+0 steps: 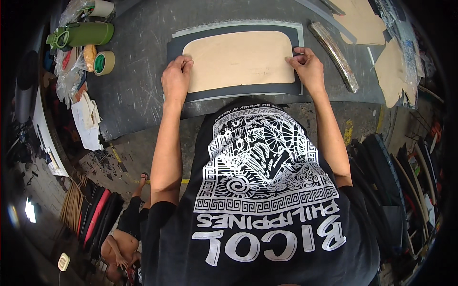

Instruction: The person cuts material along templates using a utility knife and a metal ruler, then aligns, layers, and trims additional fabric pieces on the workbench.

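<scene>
A tan cardboard template with rounded upper corners lies over a dark sheet of material, whose border shows around it. A pale grey-green strip peeks out along the sheet's far edge. At the template's left edge, my left hand is closed, fingertips and thumb pinching the cardboard. My right hand grips the opposite edge, its thumb on the cardboard and its index finger bent just above. The undersides of both grips are hidden.
Right of the sheet lies a long tape-wrapped bar, with tan pattern pieces beyond. A green bottle, a tape roll and plastic bags stand at the left. Rolled materials and a seated person are at lower left.
</scene>
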`<move>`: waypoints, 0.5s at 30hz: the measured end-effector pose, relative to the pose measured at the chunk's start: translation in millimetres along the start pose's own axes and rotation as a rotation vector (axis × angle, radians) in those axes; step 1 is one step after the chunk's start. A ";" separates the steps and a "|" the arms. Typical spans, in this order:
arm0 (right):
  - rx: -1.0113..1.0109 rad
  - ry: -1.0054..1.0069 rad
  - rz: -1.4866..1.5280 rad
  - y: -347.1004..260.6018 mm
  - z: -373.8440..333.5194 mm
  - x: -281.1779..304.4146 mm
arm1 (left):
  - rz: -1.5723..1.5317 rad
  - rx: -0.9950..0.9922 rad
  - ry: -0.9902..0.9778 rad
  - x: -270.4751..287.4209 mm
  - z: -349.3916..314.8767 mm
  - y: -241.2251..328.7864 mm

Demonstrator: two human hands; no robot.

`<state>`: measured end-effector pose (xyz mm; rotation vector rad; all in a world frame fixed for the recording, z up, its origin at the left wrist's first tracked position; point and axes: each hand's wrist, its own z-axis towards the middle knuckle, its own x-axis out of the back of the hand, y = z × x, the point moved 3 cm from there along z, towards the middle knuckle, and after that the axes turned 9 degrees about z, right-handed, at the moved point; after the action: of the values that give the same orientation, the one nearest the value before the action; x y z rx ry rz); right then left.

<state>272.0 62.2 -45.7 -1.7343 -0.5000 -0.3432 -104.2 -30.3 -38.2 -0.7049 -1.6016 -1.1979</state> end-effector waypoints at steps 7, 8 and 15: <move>0.054 -0.059 -0.171 14.2 7.8 9.5 | -0.044 -0.125 -0.127 -2.7 10.1 -0.8; 0.120 -0.072 -0.148 14.8 9.8 7.8 | -0.062 -0.135 -0.135 -6.5 9.9 3.1; 0.148 -0.150 -0.223 13.7 19.4 16.5 | -0.187 0.109 -0.123 -12.3 9.1 8.6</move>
<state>292.3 81.2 -53.6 -1.5703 -0.8118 -0.3264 -95.7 -17.6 -46.8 -0.5783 -1.8533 -1.2089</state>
